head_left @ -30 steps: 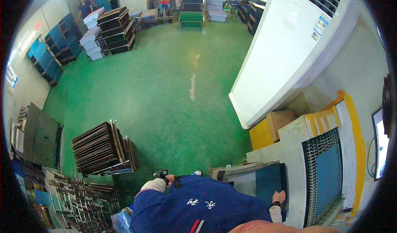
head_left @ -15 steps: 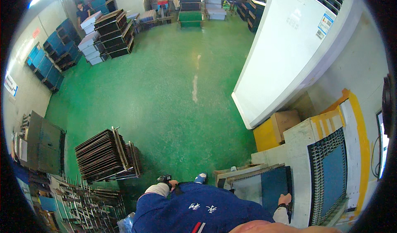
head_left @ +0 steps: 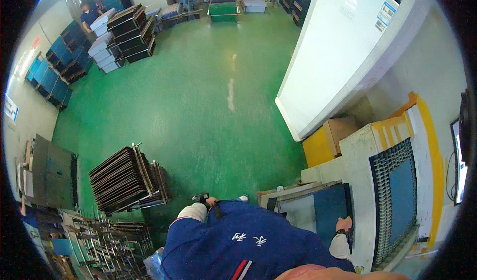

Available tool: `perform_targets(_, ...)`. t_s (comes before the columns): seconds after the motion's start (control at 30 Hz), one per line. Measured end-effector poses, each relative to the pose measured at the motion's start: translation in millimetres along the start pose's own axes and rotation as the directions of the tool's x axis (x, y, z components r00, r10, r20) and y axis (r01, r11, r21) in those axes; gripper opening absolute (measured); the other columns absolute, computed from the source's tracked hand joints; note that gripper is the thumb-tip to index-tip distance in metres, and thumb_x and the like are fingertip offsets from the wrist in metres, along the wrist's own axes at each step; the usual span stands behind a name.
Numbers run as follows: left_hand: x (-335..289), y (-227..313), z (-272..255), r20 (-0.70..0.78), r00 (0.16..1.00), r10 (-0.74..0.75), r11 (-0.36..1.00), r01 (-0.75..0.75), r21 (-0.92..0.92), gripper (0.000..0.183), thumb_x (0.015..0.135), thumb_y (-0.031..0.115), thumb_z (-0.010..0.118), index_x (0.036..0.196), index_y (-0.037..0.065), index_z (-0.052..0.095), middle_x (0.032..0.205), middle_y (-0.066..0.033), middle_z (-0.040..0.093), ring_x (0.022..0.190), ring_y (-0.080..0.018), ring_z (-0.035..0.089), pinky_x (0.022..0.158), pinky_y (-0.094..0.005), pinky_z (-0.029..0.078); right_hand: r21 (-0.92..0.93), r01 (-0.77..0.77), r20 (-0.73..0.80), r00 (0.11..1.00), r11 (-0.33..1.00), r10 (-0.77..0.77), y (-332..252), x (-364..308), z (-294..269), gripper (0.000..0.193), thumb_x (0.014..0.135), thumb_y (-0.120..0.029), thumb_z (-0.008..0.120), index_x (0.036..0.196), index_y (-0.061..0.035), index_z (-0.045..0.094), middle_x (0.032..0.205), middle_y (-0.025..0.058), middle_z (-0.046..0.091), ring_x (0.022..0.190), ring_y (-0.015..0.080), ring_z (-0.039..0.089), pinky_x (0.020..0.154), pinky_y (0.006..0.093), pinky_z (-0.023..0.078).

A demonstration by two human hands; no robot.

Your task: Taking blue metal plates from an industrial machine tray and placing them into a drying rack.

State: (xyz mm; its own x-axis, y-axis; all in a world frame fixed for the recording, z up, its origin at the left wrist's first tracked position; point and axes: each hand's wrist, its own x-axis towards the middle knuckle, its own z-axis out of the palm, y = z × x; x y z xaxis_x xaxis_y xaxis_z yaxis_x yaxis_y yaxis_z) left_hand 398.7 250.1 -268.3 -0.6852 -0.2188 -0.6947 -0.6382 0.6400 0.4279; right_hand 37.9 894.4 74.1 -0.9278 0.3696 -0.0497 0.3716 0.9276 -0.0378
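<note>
My right hand [head_left: 344,224] is closed on the right edge of a dark blue panel [head_left: 328,210] with a black rim. This panel stands low beside my right side, next to a pale grey sheet [head_left: 300,215] in the same frame. My left hand [head_left: 212,201] is near the front of my dark blue shirt, with a black device on its wrist. Its fingers are mostly hidden, and whether it holds anything does not show. Right of the dark blue panel, a conveyor with rows of rollers [head_left: 385,180] carries another blue panel [head_left: 401,193].
A slatted rack [head_left: 119,180] stands on the green floor to the left, with metal rods [head_left: 109,245] nearer me. A tall white cabinet [head_left: 333,51] and a cardboard box [head_left: 340,131] are on the right. Stacked trays [head_left: 131,34] and a person [head_left: 89,17] are far left.
The view has tilted, so the floor and racks sit higher in the picture. My left hand has moved slightly forward. My right hand remains at the panel's edge.
</note>
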Motion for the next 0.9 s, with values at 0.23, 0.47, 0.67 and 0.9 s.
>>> perform_targets(0.23, 16, 14, -2, -0.119, 0.974, -0.191, 0.981, 0.194, 0.014, 0.027, 0.062, 0.021, 0.072, 0.083, 0.007, 0.064, 0.075, -0.0114, 0.065, 0.069, -0.0307, 0.063, 0.059, -0.0396, 0.052, -0.036, 0.095, -0.185, 0.978, 0.995, -0.100, 14, 7, 19, 0.024, 0.065, -0.010, 0.069, 0.082, 0.0030, 0.060, 0.088, 0.0213, 0.063, 0.086, 0.0398, 0.061, 0.073, 0.0467, 0.049)
perform_targets(0.47, 13, 14, -3, -0.171, 0.950, -0.260, 0.964, 0.265, 0.010, 0.026, 0.062, 0.022, 0.071, 0.082, 0.007, 0.065, 0.075, -0.0112, 0.065, 0.069, -0.0307, 0.063, 0.059, -0.0397, 0.051, -0.047, -0.018, -0.108, 0.994, 0.999, 0.013, 27, 22, 39, 0.031, 0.067, -0.011, 0.074, 0.089, 0.0032, 0.058, 0.094, 0.0234, 0.061, 0.094, 0.0413, 0.059, 0.076, 0.0478, 0.049)
perform_targets(0.67, 10, 12, 0, -0.201, 0.935, -0.291, 0.955, 0.296, -0.007, 0.025, 0.062, 0.023, 0.071, 0.081, 0.008, 0.065, 0.075, -0.0111, 0.065, 0.069, -0.0306, 0.063, 0.059, -0.0399, 0.050, -0.040, 0.087, -0.207, 0.974, 0.995, -0.093, 33, 23, 45, 0.028, 0.064, -0.014, 0.073, 0.082, 0.0010, 0.057, 0.082, 0.0199, 0.061, 0.081, 0.0396, 0.059, 0.072, 0.0466, 0.047)
perform_targets(0.9, 11, 11, 0, -0.223, 0.920, -0.322, 0.945, 0.327, -0.015, 0.025, 0.062, 0.023, 0.071, 0.080, 0.008, 0.065, 0.075, -0.0110, 0.066, 0.070, -0.0306, 0.063, 0.059, -0.0401, 0.050, -0.036, 0.048, -0.075, 0.996, 0.998, -0.050, 22, 13, 26, 0.028, 0.072, -0.008, 0.071, 0.094, 0.0056, 0.059, 0.099, 0.0245, 0.061, 0.095, 0.0402, 0.060, 0.079, 0.0463, 0.050)
